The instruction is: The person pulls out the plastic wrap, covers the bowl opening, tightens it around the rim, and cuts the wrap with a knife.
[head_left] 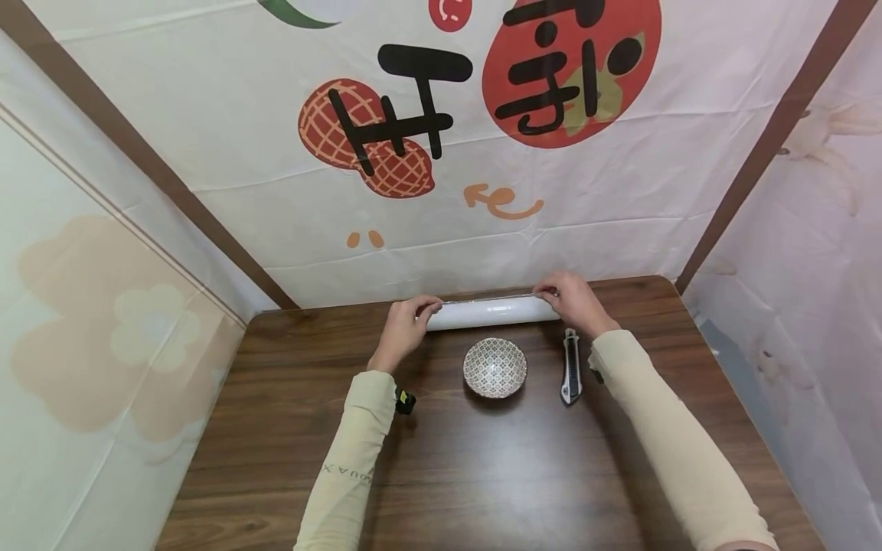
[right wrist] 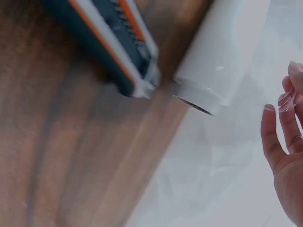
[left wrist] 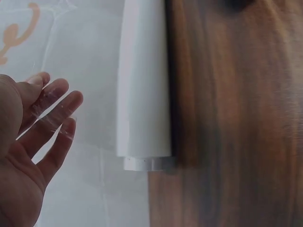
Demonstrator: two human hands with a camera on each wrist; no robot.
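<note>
A white roll of cling film [head_left: 492, 312] lies crosswise near the table's back edge. My left hand [head_left: 403, 330] pinches the film's loose edge at the roll's left end; in the left wrist view, clear film [left wrist: 57, 111] clings across the fingers. At the other end my right hand [head_left: 577, 302] pinches the same edge between thumb and forefinger, with crumpled film [right wrist: 285, 102] showing in the right wrist view. Nearer than the roll, a patterned bowl [head_left: 494, 369] sits upright between my forearms. A utility knife [head_left: 570, 367] lies beside my right wrist.
The wooden table [head_left: 482, 490] ends just behind the roll, against a printed cloth wall [head_left: 241, 153]. More cloth walls stand left and right. A small black object with a yellow mark [head_left: 405, 401] shows by my left cuff; whether it is worn or on the table I cannot tell.
</note>
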